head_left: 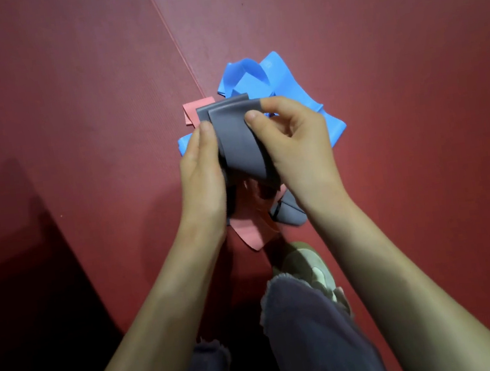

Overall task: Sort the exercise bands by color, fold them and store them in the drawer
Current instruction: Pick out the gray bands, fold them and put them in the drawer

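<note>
Both hands, left hand [200, 163] and right hand [294, 144] close together, pinch a doubled grey rubber exercise band [237, 136] above the blue-and-pink band heap [254, 75]; folding step, next likely another fold.

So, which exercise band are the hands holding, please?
The folded grey band, gripped by left hand and right hand; blue bands, pink bands and a second grey band lie on the mat.

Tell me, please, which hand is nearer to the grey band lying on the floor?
Right. The floor band lies just below the right hand, by its wrist; the left hand is farther off, left of the held band that both hands grip.
</note>
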### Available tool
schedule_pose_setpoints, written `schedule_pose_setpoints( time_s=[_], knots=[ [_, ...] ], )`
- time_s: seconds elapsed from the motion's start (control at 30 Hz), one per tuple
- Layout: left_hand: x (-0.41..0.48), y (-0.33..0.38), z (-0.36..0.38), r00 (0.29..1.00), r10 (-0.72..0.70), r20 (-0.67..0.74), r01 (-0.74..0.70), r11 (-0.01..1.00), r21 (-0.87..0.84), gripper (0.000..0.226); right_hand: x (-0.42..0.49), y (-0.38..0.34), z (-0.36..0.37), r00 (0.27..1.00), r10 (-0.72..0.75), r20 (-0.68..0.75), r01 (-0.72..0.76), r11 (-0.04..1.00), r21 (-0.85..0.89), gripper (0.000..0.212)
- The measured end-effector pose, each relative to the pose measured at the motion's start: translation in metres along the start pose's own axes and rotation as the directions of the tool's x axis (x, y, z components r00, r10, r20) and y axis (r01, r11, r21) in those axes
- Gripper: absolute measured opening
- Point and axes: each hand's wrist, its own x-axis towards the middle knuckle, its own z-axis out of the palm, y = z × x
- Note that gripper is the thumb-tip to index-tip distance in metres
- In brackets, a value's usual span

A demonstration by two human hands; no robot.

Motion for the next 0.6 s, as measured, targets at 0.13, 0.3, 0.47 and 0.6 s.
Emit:
schedule_pose_setpoints(
  time_s=[0.13,0.3,0.47,0.6],
  knots=[
    [-0.002,0.003,0.001,0.997,0.064,0.039,-0.067,0.994,0.081,0.016,0.002,0.000,0.001,0.999,-0.020,-0.028,0.020,1.000,0.007,0.020],
    [0.001,0.016,0.000,0.988,0.155,0.013,-0.155,0.986,0.068,0.019,-0.002,0.024,0.001,0.999,0.023,0.034,-0.026,0.996,0.089,0.021],
    [0.001,0.032,0.000,0.975,0.216,0.055,-0.217,0.976,0.004,0.019,0.003,0.067,-0.008,0.949,0.189,0.253,-0.135,0.967,-0.216,0.026],
    [0.004,0.049,0.002,0.945,0.290,0.150,-0.290,0.957,-0.021,0.015,0.006,0.089,-0.013,0.869,0.324,0.373,-0.129,0.878,-0.462,0.041]
  ],
)
